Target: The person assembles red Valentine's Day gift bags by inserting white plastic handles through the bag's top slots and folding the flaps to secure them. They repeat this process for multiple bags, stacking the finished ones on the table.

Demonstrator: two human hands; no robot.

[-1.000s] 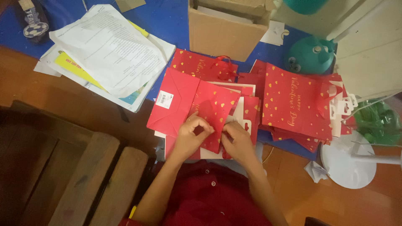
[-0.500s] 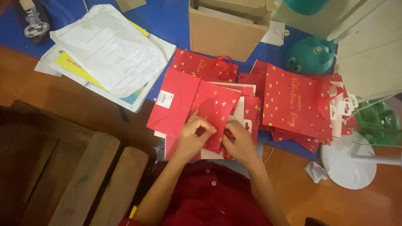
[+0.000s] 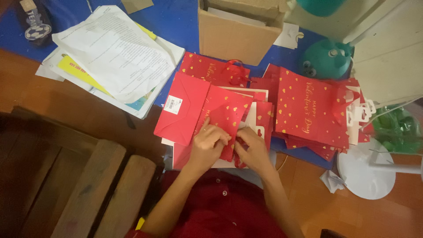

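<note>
A blue mat covered the worktop, carrying a cardboard box at its far edge, a heap of papers toward its left, and a stack of red bags toward its right. At the mat's near edge lay a red envelope, and just beside it a red bag with gold hearts. The left hand and the right hand both pinched that bag's near end, fingers closed on it.
</note>
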